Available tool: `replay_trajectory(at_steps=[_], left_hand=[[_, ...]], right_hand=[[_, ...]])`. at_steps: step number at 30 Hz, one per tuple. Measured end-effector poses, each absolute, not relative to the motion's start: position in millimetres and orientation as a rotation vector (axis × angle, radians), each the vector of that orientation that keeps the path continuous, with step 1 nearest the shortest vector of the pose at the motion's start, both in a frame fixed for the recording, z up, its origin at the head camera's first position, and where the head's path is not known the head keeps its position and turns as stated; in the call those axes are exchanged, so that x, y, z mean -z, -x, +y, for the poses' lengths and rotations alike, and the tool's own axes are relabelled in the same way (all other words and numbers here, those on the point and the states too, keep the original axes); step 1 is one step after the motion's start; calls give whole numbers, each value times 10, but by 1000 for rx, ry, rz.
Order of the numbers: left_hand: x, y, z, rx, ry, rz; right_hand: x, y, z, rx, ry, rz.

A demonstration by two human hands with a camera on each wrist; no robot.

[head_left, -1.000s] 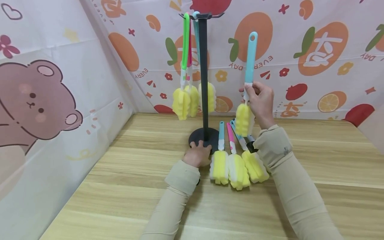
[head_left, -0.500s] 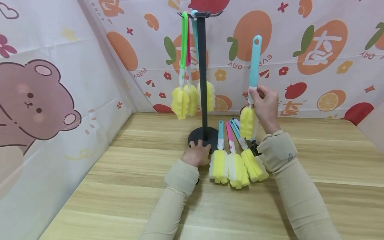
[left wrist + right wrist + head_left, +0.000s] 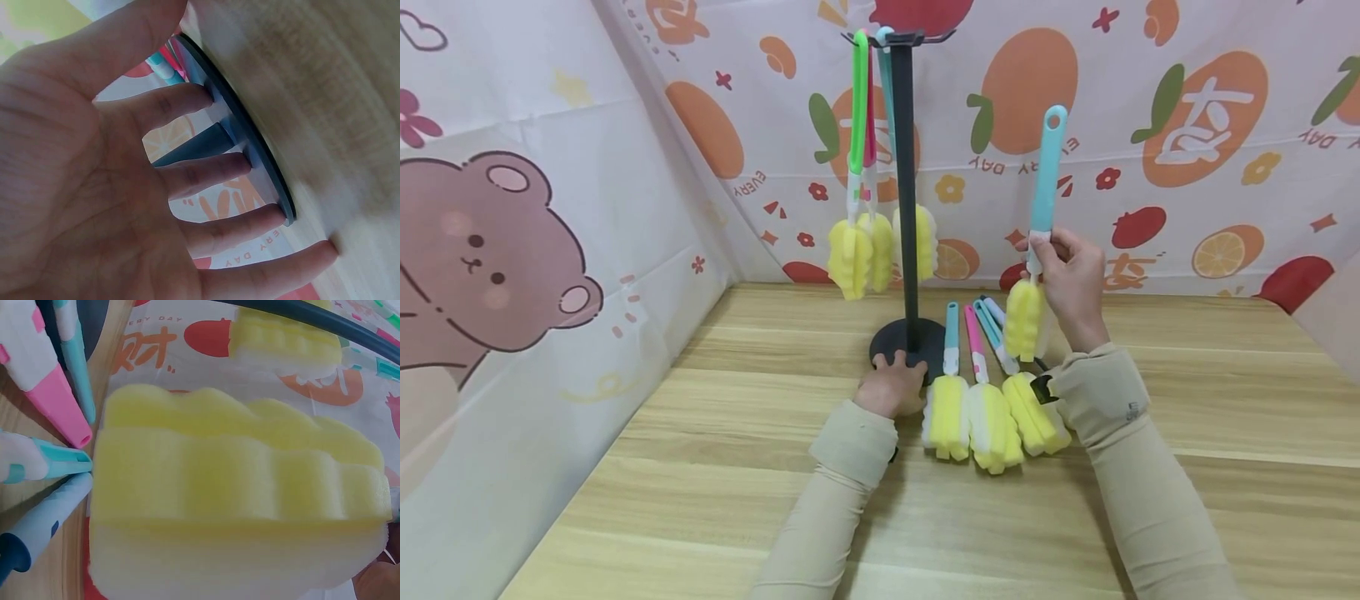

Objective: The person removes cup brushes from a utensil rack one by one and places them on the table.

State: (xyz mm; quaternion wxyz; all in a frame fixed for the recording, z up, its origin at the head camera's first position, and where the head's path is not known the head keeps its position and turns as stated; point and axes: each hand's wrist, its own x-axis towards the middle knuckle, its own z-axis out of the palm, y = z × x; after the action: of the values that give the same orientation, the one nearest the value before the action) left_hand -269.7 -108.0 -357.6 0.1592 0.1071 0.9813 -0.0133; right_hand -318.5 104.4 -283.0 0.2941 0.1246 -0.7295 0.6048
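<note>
My right hand [image 3: 1075, 279] pinches a teal-handled sponge bottle brush [image 3: 1048, 179] at its white neck. It is held above the table with the handle up; its yellow and white sponge head [image 3: 237, 481] fills much of the right wrist view. With fingers spread, my left hand [image 3: 891, 390] rests on the round base [image 3: 889, 335] of a black stand [image 3: 907, 192]; in the left wrist view several fingertips touch the base rim [image 3: 253, 128]. From the stand's hooks hang a green-handled brush [image 3: 857, 108], a pink-handled brush [image 3: 880, 250] and a teal-handled brush [image 3: 925, 242].
Right of the base lie a teal-handled brush [image 3: 950, 417], a pink-handled brush [image 3: 992, 421] and another teal-handled brush [image 3: 1034, 417]. A pale blue handle [image 3: 53, 519] shows beside them. A printed cloth [image 3: 1217, 183] stands behind the wooden table [image 3: 700, 467].
My right hand has moved right and down a little with the bottle brush, away from the stand. My left hand stays on the base.
</note>
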Motion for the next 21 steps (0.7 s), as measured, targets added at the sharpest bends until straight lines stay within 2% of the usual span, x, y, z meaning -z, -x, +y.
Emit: replay_trajectory(at_steps=[12, 21], left_hand=[[3561, 2672, -1067, 40, -329, 2804], [3536, 2675, -1090, 49, -321, 2801]], right_hand=[[2961, 3128, 1119, -1617, -342, -1929], [2922, 3120, 1131, -1644, -382, -1891]])
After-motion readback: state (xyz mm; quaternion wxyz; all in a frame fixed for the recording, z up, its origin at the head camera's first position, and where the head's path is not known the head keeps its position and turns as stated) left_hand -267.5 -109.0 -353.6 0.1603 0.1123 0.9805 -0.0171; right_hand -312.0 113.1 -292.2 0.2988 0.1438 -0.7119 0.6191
